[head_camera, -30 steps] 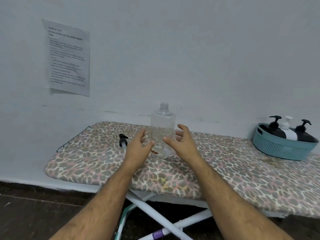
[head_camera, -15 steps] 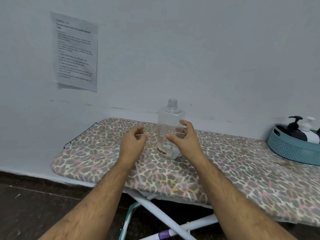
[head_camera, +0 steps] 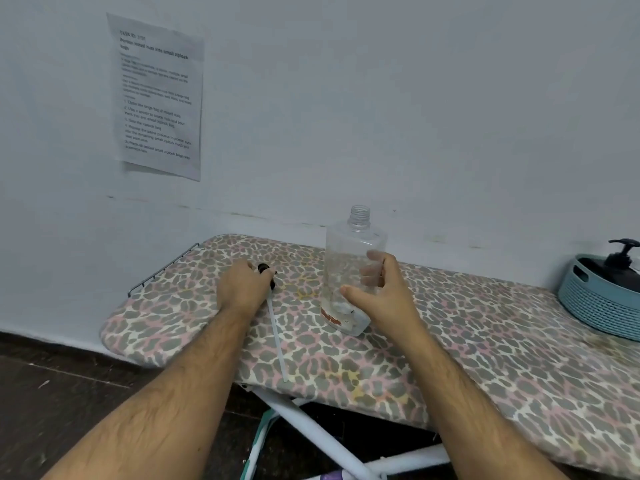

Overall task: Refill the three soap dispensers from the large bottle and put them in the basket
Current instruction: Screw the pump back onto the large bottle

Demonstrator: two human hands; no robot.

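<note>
I see large bottle (head_camera: 349, 271): clear plastic, uncapped, nearly empty, upright on ironing board (head_camera: 467, 344), threaded neck up, leaning slightly. Orange label near base, unreadable. Right hand (head_camera: 377, 292) grasping bottle. Left hand (head_camera: 242, 289) clenched round black pump head (head_camera: 267, 276); white tube runs toward me. Wall sheet (head_camera: 157, 95): "TASK ID", rest too blurred to trust. Basket (head_camera: 595, 306) far right.

The large bottle (head_camera: 351, 271) at mid-frame was clear, glossy plastic with a ribbed threaded neck. The ironing board (head_camera: 450, 341) wore matt printed cloth; its legs (head_camera: 311, 431) at the bottom looked smooth white-painted metal. The basket (head_camera: 595, 306) at right was ribbed teal plastic, the dispenser (head_camera: 620, 263) in it shiny black. The sheet (head_camera: 157, 95) at upper left was creased paper.
</note>
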